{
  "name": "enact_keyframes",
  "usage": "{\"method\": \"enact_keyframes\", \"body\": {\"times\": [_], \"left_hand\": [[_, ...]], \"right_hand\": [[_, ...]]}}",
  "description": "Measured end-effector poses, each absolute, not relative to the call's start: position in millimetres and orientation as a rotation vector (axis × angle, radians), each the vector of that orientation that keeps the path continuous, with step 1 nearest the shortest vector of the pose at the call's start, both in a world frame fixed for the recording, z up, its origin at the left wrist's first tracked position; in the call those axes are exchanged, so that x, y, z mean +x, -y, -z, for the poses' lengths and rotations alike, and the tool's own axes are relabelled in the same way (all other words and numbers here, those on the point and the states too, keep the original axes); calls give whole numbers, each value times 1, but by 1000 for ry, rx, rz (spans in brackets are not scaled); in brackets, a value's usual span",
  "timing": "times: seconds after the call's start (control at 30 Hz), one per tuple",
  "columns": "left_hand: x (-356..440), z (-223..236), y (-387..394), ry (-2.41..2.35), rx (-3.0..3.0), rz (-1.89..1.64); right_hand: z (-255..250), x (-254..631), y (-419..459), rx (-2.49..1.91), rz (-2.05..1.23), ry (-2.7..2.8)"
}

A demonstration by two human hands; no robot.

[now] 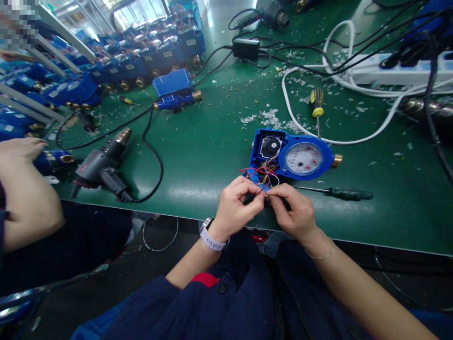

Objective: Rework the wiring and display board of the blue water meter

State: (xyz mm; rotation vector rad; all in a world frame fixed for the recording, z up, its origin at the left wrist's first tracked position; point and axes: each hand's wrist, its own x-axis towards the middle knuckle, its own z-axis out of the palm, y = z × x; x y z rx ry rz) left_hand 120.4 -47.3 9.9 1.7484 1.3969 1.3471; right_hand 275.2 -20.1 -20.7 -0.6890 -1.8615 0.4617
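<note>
Navy jacket point(226, 302) nearest. Left hand point(240, 200) and right hand point(295, 208) pinch thin wires point(264, 174); opened blue meter point(290, 153) lies close, presumably so they reach.

just to the near side of the blue meter point(303, 159), left hand point(238, 205) and right hand point(297, 211) nearly meet, thumbs point(255, 204) pinched toward index fingers point(250, 188); both bare forearms point(357, 283) slant inward toward it, wrists point(318, 245) apart.

green workbench point(205, 156), dark floor point(161, 233), pale metal frame point(61, 30), bright glare point(210, 14)
</note>
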Motion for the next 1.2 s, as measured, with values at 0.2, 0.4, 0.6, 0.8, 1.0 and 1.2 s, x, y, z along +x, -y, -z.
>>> {"method": "enact_keyframes", "body": {"times": [0.2, 0.4, 0.6, 0.8, 1.0, 1.2], "left_hand": [[121, -11, 47, -1378, 1716, -1325], [121, -8, 46, -1393, 1707, -1339], [121, -7, 46, -1399, 1685, -1335], [121, -6, 47, -1426, 1691, -1341], [121, -8, 47, -1426, 1643, -1298], [122, -8, 47, -1430, 1600, -1288]], "right_hand": [[20, 275, 20, -664, -449, 1848], [20, 274, 20, -644, -463, 1841], [20, 273, 21, -643, -481, 1857], [21, 273, 22, -652, -487, 1841], [21, 273, 21, -641, -494, 1829], [22, 272, 21, -612, -481, 1838]]}}
